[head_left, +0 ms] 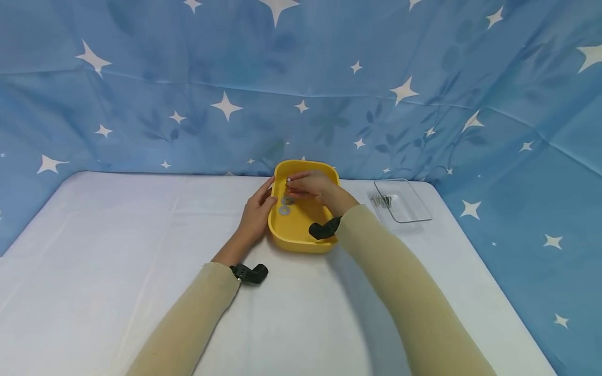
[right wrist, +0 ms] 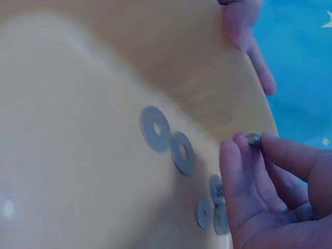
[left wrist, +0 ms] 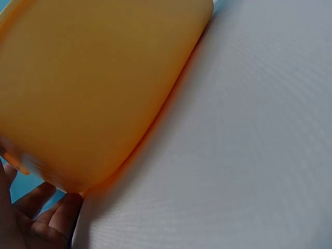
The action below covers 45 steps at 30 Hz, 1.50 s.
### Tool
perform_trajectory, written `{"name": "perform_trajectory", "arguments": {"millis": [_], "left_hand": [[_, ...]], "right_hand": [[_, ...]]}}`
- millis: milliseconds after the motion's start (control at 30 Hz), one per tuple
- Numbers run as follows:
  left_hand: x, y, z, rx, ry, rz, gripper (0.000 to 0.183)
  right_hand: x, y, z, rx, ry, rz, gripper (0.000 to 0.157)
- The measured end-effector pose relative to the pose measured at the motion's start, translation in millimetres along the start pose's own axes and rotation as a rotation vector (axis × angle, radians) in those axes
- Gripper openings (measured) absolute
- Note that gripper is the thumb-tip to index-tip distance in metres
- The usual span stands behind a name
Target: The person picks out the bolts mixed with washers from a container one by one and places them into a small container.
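A yellow tray (head_left: 301,246) stands near the back of the white table. My left hand (head_left: 256,213) grips its left wall, with the thumb at the rim; in the left wrist view fingers (left wrist: 65,215) curl against the tray's outer edge. Above the tray floor, my right hand (head_left: 312,185) pinches a small metal piece (right wrist: 253,140) between thumb and fingertips; its exact kind is too small to tell. Two large flat washers (right wrist: 155,128) lie below on the tray floor. Several smaller washers (right wrist: 203,213) lie close to my right fingers, one with a little metal part on it.
To the right of the tray sits a clear plastic box (head_left: 409,206) with several small metal pieces (head_left: 382,201), seemingly screws, at its left side. A blue star-patterned cloth (head_left: 301,62) hangs behind the table's back edge.
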<state>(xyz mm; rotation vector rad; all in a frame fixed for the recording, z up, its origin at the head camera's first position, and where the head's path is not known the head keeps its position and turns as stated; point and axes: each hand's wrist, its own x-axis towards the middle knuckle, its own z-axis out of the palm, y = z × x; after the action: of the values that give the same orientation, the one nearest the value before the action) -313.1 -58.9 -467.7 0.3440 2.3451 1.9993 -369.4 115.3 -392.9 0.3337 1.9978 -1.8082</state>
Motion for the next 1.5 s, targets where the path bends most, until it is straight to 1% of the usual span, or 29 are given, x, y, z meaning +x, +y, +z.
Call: {"name": "perform_trajectory", "arguments": {"millis": [167, 333, 433, 600, 767, 933, 1033, 1133, 1233, 1300, 1367, 1433, 1500], "left_hand": [[-1.3, -0.2, 2.7, 0.01, 0.011, 0.006, 0.057], [-2.9, 1.2, 2.4, 0.015, 0.016, 0.012, 0.057], [-3.7, 1.6, 1.3, 0.017, 0.019, 0.007, 0.057], [-3.7, 1.7, -0.4, 0.031, 0.018, -0.013, 0.057], [-3.9, 2.2, -0.8, 0.031, 0.018, -0.013, 0.058], [-2.5, 1.6, 1.2, 0.043, 0.027, -0.011, 0.06], [-2.0, 0.5, 1.3, 0.056, 0.03, -0.011, 0.06], [-2.1, 0.2, 0.3, 0.051, 0.031, -0.009, 0.058], [-2.2, 0.6, -0.1, 0.045, 0.023, -0.002, 0.058], [-2.1, 0.7, 0.1, 0.038, 0.024, -0.002, 0.058], [-2.0, 0.6, 0.5, 0.037, 0.022, -0.009, 0.058], [-1.8, 0.5, 1.4, 0.032, 0.025, -0.016, 0.058], [-1.6, 0.5, 2.6, 0.029, 0.024, -0.02, 0.058]], "right_hand": [[-14, -5, -20.1, -0.028, -0.057, 0.01, 0.038], [-30, -11, -44.6, 0.002, -0.114, -0.01, 0.044], [-40, -14, -61.0, -0.007, -0.133, -0.028, 0.047], [-53, -19, -90.4, -0.04, -0.097, -0.036, 0.049], [-65, -20, -129.1, -0.015, -0.038, -0.05, 0.05], [-76, -13, -173.9, 0.015, 0.009, -0.031, 0.047], [-82, -5, -197.2, 0.045, 0.022, -0.012, 0.051], [-84, 3, -214.2, 0.071, 0.029, 0.006, 0.059], [-84, 13, -225.5, 0.072, 0.033, 0.022, 0.061], [-83, 19, -230.6, 0.065, 0.036, 0.03, 0.06], [-80, 26, -233.9, 0.032, 0.032, 0.031, 0.057], [-77, 32, -236.9, 0.001, 0.018, 0.042, 0.052], [-74, 37, -239.2, -0.025, 0.008, 0.06, 0.042]]}}
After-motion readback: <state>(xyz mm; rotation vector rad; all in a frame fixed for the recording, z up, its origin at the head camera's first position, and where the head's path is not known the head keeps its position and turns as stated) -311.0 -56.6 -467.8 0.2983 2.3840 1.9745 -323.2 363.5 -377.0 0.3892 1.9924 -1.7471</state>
